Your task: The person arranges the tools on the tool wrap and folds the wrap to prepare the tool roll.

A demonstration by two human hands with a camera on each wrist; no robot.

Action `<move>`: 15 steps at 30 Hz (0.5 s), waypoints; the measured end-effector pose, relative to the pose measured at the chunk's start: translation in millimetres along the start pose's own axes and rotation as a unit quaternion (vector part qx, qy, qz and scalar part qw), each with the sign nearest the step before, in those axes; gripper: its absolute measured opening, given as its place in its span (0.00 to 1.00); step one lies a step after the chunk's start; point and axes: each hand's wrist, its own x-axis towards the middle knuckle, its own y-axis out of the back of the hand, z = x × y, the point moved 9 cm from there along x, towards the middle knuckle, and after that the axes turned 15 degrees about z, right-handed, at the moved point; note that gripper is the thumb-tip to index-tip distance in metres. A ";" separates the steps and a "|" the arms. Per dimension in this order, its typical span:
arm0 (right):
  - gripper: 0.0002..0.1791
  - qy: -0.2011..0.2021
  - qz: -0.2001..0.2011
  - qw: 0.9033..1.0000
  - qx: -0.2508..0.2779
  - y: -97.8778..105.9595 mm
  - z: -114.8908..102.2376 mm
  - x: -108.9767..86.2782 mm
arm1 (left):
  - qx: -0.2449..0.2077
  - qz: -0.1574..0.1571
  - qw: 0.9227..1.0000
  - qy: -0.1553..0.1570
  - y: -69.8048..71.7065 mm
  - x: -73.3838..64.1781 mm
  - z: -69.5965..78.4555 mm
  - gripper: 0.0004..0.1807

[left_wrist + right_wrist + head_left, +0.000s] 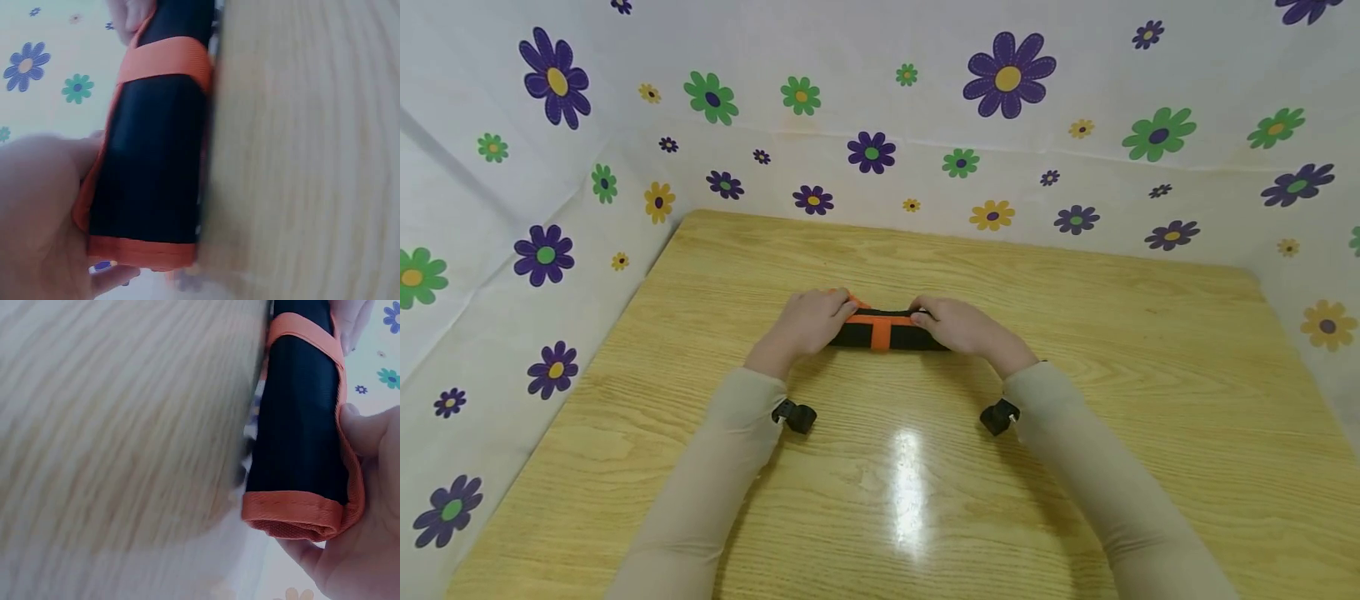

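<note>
A rolled-up black fabric pouch [852, 335] with orange trim lies crosswise near the middle of the table. An orange strap [881, 333] crosses its front at the centre. My left hand [814, 321] grips the left end, thumb along the top edge. The right hand [958, 323] holds the other end the same way. In the left wrist view the pouch [150, 162] shows its orange-bound end beside the palm. The right wrist view shows the roll's open end [294, 528], with fingers behind and under it.
The wooden table [880, 483] has a glossy light-grain top. White cloth with printed flowers [872, 152] rises behind its far edge and along the left and right sides. Small black cameras sit at both wrists, the left wrist camera [795, 416] and the right wrist camera [999, 417].
</note>
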 end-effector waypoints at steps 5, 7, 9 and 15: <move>0.23 -0.006 0.055 0.998 -0.029 9.3 3.3 8.4 | 0.035 0.059 0.997 0.030 4.8 7.6 -5.7 0.19; 0.23 -0.009 0.069 0.996 -0.051 11.7 3.7 11.5 | 0.049 0.075 0.995 0.038 5.7 10.7 -6.3 0.19; 0.22 -0.014 0.071 0.995 -0.067 11.0 5.4 13.9 | 0.063 0.085 0.993 0.045 5.4 13.5 -6.3 0.18; 0.22 -0.006 0.077 0.994 -0.074 12.5 6.4 12.7 | 0.066 0.114 0.989 0.060 11.8 16.0 -7.5 0.18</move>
